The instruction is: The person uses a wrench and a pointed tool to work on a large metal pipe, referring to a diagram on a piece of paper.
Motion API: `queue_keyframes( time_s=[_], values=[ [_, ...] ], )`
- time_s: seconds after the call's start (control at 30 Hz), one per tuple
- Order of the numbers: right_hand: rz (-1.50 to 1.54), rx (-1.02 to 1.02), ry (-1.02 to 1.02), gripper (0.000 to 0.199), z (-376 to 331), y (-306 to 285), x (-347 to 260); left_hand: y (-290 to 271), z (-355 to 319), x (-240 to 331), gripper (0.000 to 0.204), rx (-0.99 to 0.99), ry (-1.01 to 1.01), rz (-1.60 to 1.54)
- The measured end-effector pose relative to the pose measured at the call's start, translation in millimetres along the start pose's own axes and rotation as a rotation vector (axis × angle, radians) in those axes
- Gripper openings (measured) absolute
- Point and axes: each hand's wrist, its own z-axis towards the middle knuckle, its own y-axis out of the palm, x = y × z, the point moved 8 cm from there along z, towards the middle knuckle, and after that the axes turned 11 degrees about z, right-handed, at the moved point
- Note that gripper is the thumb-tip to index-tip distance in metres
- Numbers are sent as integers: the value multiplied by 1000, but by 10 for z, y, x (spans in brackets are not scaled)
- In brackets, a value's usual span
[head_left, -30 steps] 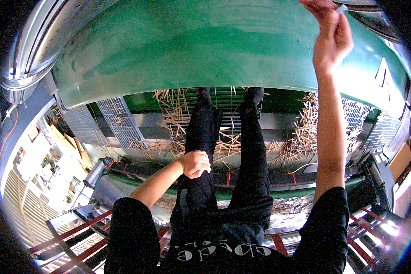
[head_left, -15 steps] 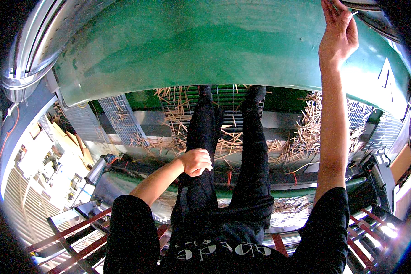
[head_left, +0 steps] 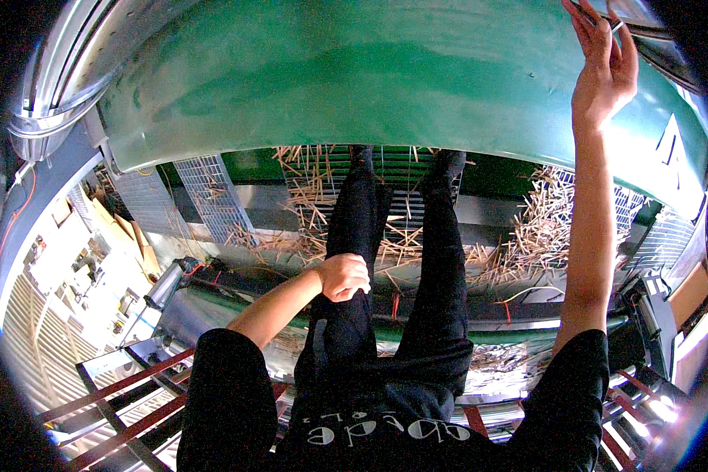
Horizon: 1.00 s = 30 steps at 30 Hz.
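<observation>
On my left thigh rests my left hand (head_left: 344, 277), its fingers curled in and the palm hidden; no thing shows in it. My right arm reaches far forward over the green belt (head_left: 354, 75). At the upper right, my right hand (head_left: 603, 79) is raised with its fingers stretched out and apart, the tips partly cut by the picture's edge. A short, thin pale piece (head_left: 618, 26) shows beside those fingers; whether they touch it cannot be made out. A metal housing (head_left: 657, 39) lies just beyond the hand.
Many thin wooden sticks (head_left: 547, 224) lie heaped below the belt, around my feet and on a metal grating (head_left: 212, 197). A metal cylinder (head_left: 165, 287) stands at the left and a dark bracket (head_left: 651, 322) at the right. Dark red bars (head_left: 126, 385) run behind me.
My right hand has moved a little to the right, and its fingers have spread from a closer pinch. My left hand stays on the thigh.
</observation>
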Motion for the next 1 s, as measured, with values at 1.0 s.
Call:
queue_keyframes(
  time_s=[1.0],
  values=[
    [50, 97, 55, 48, -192, 18, -57, -77, -1, 10, 18, 49, 17, -34]
  ],
)
